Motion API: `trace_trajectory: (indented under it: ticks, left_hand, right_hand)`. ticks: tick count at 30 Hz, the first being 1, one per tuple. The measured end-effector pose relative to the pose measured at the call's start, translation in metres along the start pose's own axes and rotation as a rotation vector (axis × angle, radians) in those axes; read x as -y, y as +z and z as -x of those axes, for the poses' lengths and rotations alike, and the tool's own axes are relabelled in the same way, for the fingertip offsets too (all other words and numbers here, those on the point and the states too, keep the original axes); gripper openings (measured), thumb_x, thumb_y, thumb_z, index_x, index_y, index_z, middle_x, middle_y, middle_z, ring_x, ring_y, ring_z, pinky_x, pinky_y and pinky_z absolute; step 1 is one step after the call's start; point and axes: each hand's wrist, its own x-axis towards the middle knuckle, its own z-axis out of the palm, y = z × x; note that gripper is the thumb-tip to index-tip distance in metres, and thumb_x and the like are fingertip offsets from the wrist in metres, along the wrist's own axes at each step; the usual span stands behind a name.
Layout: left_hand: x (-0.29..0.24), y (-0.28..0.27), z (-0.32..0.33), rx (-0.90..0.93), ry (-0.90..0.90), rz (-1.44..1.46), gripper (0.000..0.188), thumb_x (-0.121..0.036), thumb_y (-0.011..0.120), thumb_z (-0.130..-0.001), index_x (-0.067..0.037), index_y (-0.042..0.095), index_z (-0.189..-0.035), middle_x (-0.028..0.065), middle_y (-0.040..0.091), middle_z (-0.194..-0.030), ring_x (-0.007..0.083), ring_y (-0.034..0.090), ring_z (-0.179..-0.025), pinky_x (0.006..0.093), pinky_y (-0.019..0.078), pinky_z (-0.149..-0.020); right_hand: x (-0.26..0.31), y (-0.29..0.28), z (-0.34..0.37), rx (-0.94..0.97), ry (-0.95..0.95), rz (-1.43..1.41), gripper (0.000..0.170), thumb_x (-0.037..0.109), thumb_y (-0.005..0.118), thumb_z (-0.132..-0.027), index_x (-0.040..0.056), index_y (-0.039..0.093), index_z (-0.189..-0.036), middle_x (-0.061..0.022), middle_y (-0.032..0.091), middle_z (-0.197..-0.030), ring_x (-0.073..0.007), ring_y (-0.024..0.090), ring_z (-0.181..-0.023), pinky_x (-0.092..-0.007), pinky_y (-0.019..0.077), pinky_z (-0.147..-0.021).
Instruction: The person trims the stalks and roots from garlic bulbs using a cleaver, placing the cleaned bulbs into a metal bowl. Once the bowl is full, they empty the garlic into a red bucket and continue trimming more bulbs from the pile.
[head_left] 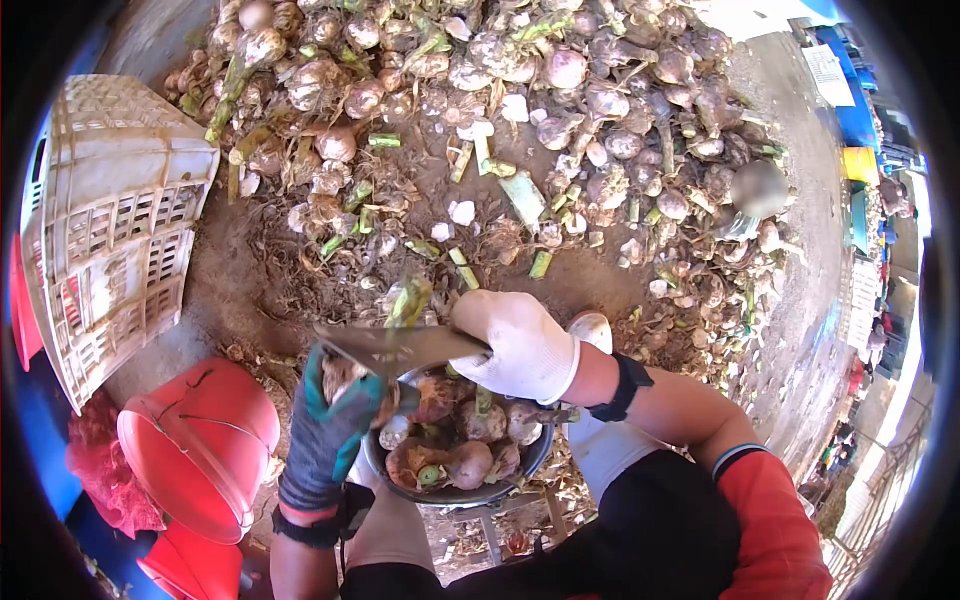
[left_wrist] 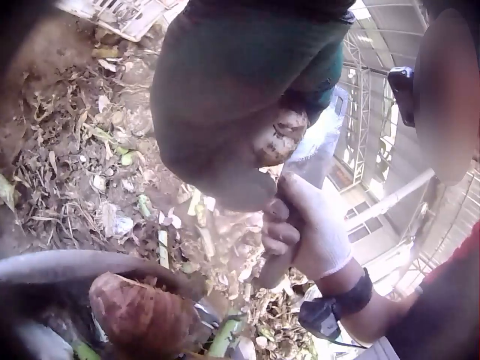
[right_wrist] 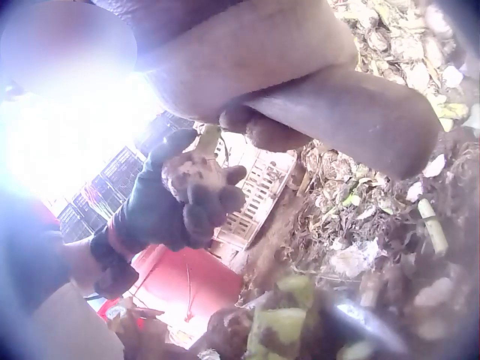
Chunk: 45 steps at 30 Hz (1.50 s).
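My left hand (head_left: 332,425), in a grey and green glove, grips a brown-skinned bulb (left_wrist: 281,139) with dry roots. A thick green stalk (head_left: 408,300) shows just beyond the blade. In a white glove with bare fingertips, my right hand (head_left: 515,345) holds a broad-bladed knife (head_left: 400,345) whose blade reaches across to the left hand and overlaps the bulb in the head view. Its handle is hidden in the fist. Below both hands stands a dark-rimmed bucket (head_left: 462,496) filled with trimmed bulbs (head_left: 470,463).
A large heap of bulbs (head_left: 610,105) lies ahead, with cut stalk pieces (head_left: 540,264) and peelings on the dirt. On the left are a white plastic crate (head_left: 120,230), a red bucket (head_left: 215,430) lying tipped and a red mesh bag (head_left: 112,475).
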Motion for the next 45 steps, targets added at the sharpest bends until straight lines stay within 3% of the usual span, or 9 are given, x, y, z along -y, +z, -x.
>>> trace_trajectory:
  ticks: [2, 6, 13, 16, 20, 23, 30, 40, 45]
  left_hand:
    - [-0.062, -0.032, -0.020, -0.010, -0.678, 1.375, 0.047, -0.025, 0.066, -0.081, -0.003, 0.047, -0.119, 0.0098, 0.059, -0.107, 0.0202, 0.059, -0.101, 0.0334, 0.0498, -0.086]
    - [-0.070, -0.035, -0.018, 0.588, -0.158, 1.027, 0.062, -0.021, 0.077, -0.071, -0.003, 0.050, -0.125, 0.0109, 0.058, -0.118, 0.0222, 0.053, -0.113, 0.0358, 0.0363, -0.103]
    - [0.030, -0.016, -0.100, -0.167, -0.031, 0.097, 0.049, -0.019, 0.069, -0.084, 0.001, 0.049, -0.124, 0.0133, 0.058, -0.118, 0.0214, 0.056, -0.109, 0.0328, 0.0452, -0.094]
    - [0.078, -0.002, -0.154, -0.165, -0.374, -0.165, 0.058, -0.039, 0.073, -0.078, -0.003, 0.052, -0.118, 0.0191, 0.058, -0.115, 0.0329, 0.055, -0.110, 0.0420, 0.0465, -0.091]
    - [0.083, 0.058, -0.188, -0.233, 0.102, -0.181, 0.049, -0.033, 0.073, -0.079, -0.007, 0.054, -0.117, 0.0188, 0.058, -0.113, 0.0347, 0.054, -0.108, 0.0451, 0.0442, -0.093]
    - [0.024, 0.086, -0.182, 0.177, 0.399, 0.005, 0.049, -0.030, 0.072, -0.079, -0.006, 0.054, -0.118, 0.0202, 0.058, -0.112, 0.0358, 0.054, -0.107, 0.0451, 0.0446, -0.091]
    - [0.057, 0.001, -0.239, -0.304, -0.226, -0.500, 0.067, -0.035, 0.066, -0.077, -0.006, 0.041, -0.131, 0.0234, 0.046, -0.128, 0.0381, 0.057, -0.103, 0.0448, 0.0500, -0.086]
    - [0.069, 0.001, -0.253, 0.109, -0.605, -0.489, 0.059, -0.045, 0.068, -0.072, -0.009, 0.057, -0.118, 0.0242, 0.054, -0.116, 0.0411, 0.059, -0.100, 0.0463, 0.0501, -0.082]
    - [0.068, 0.031, -0.189, 0.427, -0.599, 0.364, 0.042, -0.022, 0.070, -0.079, -0.004, 0.056, -0.114, 0.0081, 0.066, -0.098, 0.0156, 0.063, -0.080, 0.0264, 0.0497, -0.065]
  right_hand:
    - [-0.019, 0.011, 0.006, 0.114, 0.159, 0.012, 0.023, 0.026, 0.057, -0.083, 0.0039, 0.056, -0.076, -0.0186, 0.059, -0.068, -0.0383, 0.061, -0.067, -0.0466, 0.0501, -0.062]
    - [-0.047, 0.011, 0.029, 0.119, 0.384, -0.002, 0.026, 0.027, 0.055, -0.085, 0.0023, 0.058, -0.078, -0.0223, 0.060, -0.071, -0.0406, 0.060, -0.070, -0.0478, 0.0481, -0.065]
    - [-0.043, -0.025, 0.010, 0.038, 0.504, -0.215, 0.025, 0.024, 0.058, -0.085, -0.0005, 0.058, -0.079, -0.0212, 0.059, -0.070, -0.0386, 0.062, -0.068, -0.0428, 0.0488, -0.062]
    - [-0.042, -0.035, 0.016, -0.037, 0.570, -0.292, 0.024, 0.023, 0.058, -0.085, -0.0002, 0.058, -0.080, -0.0210, 0.060, -0.070, -0.0387, 0.062, -0.067, -0.0413, 0.0488, -0.060]
    - [-0.066, -0.038, 0.026, -0.079, 0.533, -0.167, 0.017, 0.017, 0.060, -0.084, 0.0008, 0.056, -0.081, -0.0154, 0.054, -0.059, -0.0197, 0.059, -0.055, -0.0350, 0.0458, -0.053]
    - [-0.071, -0.047, 0.023, -0.121, 0.542, -0.187, 0.021, 0.023, 0.058, -0.084, 0.0022, 0.060, -0.082, -0.0210, 0.059, -0.068, -0.0383, 0.061, -0.068, -0.0411, 0.0483, -0.060]
    - [-0.083, -0.064, 0.028, -0.099, 0.647, -0.269, 0.024, 0.024, 0.060, -0.083, 0.0002, 0.060, -0.081, -0.0187, 0.063, -0.069, -0.0340, 0.065, -0.070, -0.0392, 0.0500, -0.063]
    - [-0.089, -0.074, 0.025, -0.040, 0.643, -0.242, 0.029, 0.028, 0.061, -0.080, -0.0014, 0.058, -0.079, -0.0223, 0.060, -0.069, -0.0388, 0.062, -0.070, -0.0430, 0.0484, -0.064]
    - [-0.087, -0.051, 0.031, -0.037, 0.485, -0.130, 0.028, 0.029, 0.057, -0.084, 0.0022, 0.058, -0.075, -0.0197, 0.060, -0.068, -0.0378, 0.062, -0.068, -0.0453, 0.0484, -0.065]
